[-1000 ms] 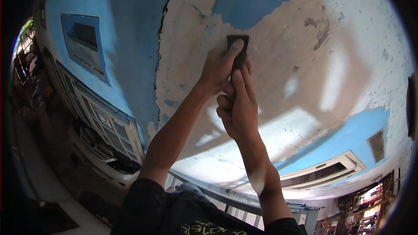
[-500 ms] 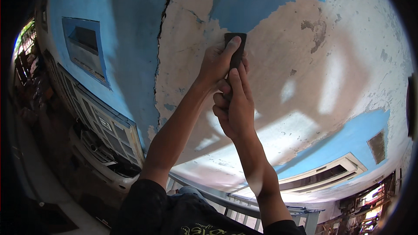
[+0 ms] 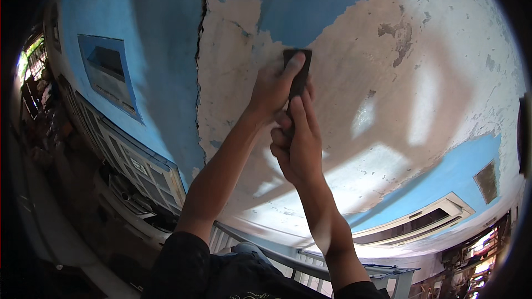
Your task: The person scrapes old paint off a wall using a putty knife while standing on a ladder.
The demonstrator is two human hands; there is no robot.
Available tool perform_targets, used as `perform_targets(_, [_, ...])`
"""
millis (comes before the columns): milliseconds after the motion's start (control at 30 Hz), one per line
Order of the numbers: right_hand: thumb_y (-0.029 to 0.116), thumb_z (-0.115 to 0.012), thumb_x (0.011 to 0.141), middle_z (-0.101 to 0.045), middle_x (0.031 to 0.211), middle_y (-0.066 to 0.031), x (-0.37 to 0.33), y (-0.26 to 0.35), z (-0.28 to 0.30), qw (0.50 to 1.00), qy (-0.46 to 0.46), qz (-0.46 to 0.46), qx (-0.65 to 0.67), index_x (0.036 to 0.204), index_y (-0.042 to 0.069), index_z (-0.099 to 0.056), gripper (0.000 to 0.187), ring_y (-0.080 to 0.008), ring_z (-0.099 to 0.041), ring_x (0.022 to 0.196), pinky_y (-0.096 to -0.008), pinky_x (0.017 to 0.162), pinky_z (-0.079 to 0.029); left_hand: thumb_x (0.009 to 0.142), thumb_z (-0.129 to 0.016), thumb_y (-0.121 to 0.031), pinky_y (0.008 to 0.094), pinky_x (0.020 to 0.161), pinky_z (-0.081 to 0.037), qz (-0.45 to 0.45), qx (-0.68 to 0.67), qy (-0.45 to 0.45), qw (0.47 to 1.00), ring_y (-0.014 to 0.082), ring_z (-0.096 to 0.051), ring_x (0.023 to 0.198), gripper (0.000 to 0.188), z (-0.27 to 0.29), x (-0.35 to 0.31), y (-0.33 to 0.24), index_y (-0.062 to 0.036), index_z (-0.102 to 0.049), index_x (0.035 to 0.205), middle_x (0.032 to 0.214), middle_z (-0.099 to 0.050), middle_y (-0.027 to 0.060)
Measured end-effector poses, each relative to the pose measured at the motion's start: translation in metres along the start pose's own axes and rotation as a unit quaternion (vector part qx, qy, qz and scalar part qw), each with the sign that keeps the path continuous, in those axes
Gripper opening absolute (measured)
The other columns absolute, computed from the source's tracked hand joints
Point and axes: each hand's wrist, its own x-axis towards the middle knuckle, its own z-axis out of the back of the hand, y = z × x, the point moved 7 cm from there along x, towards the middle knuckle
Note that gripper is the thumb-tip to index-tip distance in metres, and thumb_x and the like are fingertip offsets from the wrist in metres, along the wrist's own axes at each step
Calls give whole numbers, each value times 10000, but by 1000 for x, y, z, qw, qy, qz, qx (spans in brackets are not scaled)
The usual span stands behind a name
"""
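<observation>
Both hands hold a dark, flat, straight-ended scraper [image 3: 299, 82] against a wall of peeling paint. My left hand [image 3: 270, 89] wraps the tool's upper part from the left, its thumb pressed flat along the face near the tip. Lower down, my right hand [image 3: 302, 144] grips it, fingers curled round the lower end, which they hide. The scraper's tip meets the lower edge of a blue paint patch [image 3: 302, 25]. Around it, the wall [image 3: 354, 61] shows bare, pale, mottled plaster. My left hand is slightly smeared by motion.
A long dark crack [image 3: 198, 61] runs down the wall left of my hands. Farther left are a blue-framed opening [image 3: 105, 72] and a paned window [image 3: 141, 163]. A grey railing [image 3: 277, 257] stands close by my body. Lower right is a white-framed opening [image 3: 415, 224].
The view has shifted a little, so the wall's upper and left parts sit lower. Both hands keep their hold on the scraper, its tip still by the blue paint's edge.
</observation>
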Motion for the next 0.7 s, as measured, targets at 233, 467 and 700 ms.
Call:
perform_targets(233, [276, -417, 1018, -410, 715, 55, -2, -1, 0, 999, 29, -14, 43, 1477, 298, -233, 495, -6, -279, 455, -146, 346, -205, 967, -505, -373, 277, 526, -487, 9, 11, -26, 1000, 152, -600, 586, 386, 4, -13, 2, -12, -576, 851, 716, -620, 82])
perform_targets(467, [305, -397, 1024, -398, 722, 52, 0, -3, -4, 997, 25, -27, 61, 1491, 273, -223, 500, -5, -277, 455, -153, 352, -205, 948, -537, -401, 263, 562, -484, 49, -27, 44, 997, 152, -603, 616, 394, 1, -14, 0, -22, -603, 863, 718, -629, 96])
perform_targets(700, [293, -412, 1021, -405, 723, 52, 2, -2, -1, 998, 22, -19, 51, 1484, 278, -250, 490, -5, -259, 454, -154, 348, -200, 939, -551, -414, 267, 557, -478, 44, -12, -3, 999, 151, -603, 613, 403, 5, -9, 1, -22, -610, 871, 715, -628, 86])
